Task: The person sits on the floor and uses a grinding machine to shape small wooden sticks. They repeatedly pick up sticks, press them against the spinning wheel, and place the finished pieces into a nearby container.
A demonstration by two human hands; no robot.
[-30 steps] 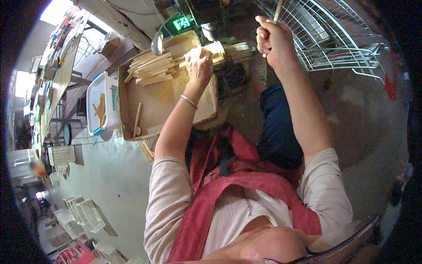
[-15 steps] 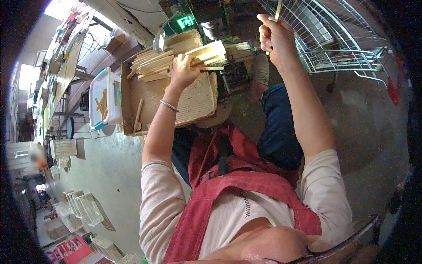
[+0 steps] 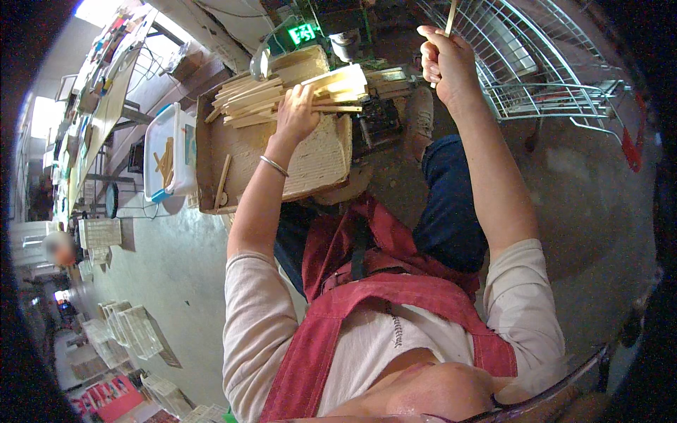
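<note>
A pile of thin, pale wooden strips (image 3: pixel 248 103) lies across a shallow cardboard box (image 3: pixel 310 169). My left hand (image 3: pixel 297 113) is on the pile, its fingers closed over some strips; their exact grip is partly hidden. To its right, the strips' ends (image 3: pixel 342 81) shine under bright light. My right hand (image 3: pixel 449 65) is raised near a wire cart, closed around one slim wooden stick (image 3: pixel 452 17) that stands up out of the fist. A single loose strip (image 3: pixel 223 173) leans at the box's left side.
A clear plastic bin (image 3: pixel 181 158) holding a few brown wooden pieces stands left of the box. On the right is a wire cart (image 3: pixel 564 92) with a red handle part. A lamp (image 3: pixel 260 65) and machinery (image 3: pixel 381 116) sit beyond the box. Stacked white crates (image 3: pixel 130 331) stand far left.
My left hand has shifted slightly, its fingers stretching a bit farther over the strips. My right hand, still holding the stick, has moved a little to the right.
</note>
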